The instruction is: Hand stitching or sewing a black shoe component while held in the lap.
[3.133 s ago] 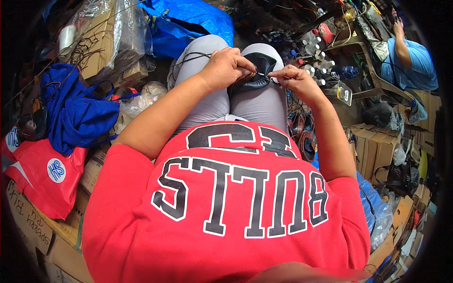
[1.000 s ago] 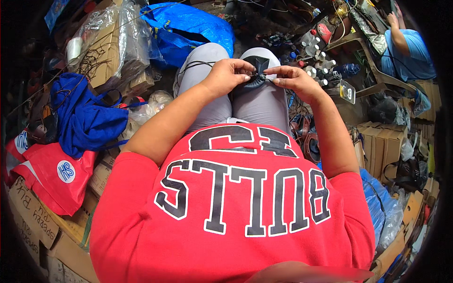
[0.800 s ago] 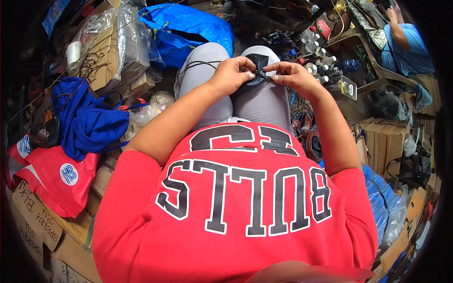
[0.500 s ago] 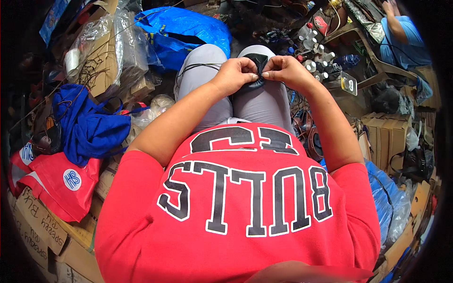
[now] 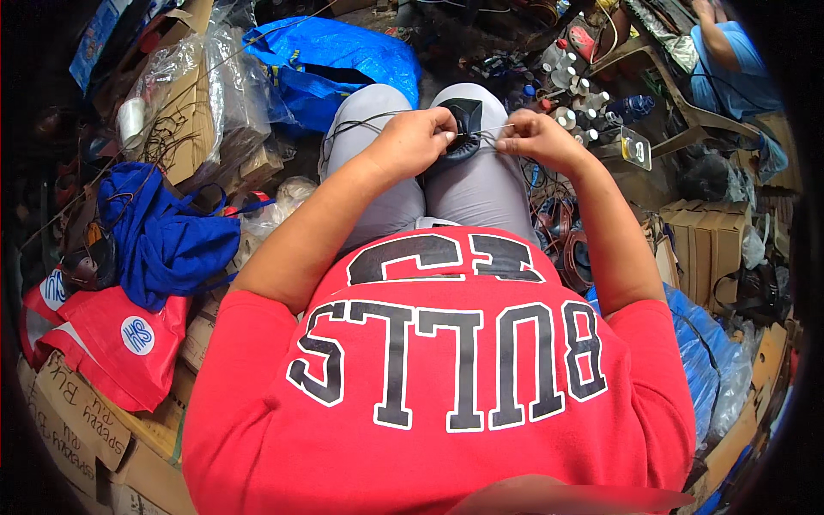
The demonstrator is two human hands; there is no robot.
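On my right knee lies a black, shiny, leather-like piece [image 5: 466, 110] with a rounded, gathered lower edge. My left hand [image 5: 421, 139] is closed on it, pinching its left edge between thumb and fingertips. Just right of the piece, my right hand [image 5: 541, 140] is closed in a pinch. From its fingertips a thin, pale, needle-like thing [image 5: 505, 127] points toward the piece. Dark thread [image 5: 365, 122] lies looped across my left knee, and fine strands seem to run between the hands.
A blue bag [image 5: 335, 60] lies beyond my knees, with several bottles [image 5: 575, 94] at far right. Blue cloth [image 5: 163, 223] and a red bag [image 5: 129, 343] are on my left; folded cardboard [image 5: 704, 240] stands right. Another person's arm [image 5: 717, 43] shows at far right.
My right hand has moved right, away from the black piece, and now shows the thin pale thing. My left hand has shifted slightly left, still pinching the piece.
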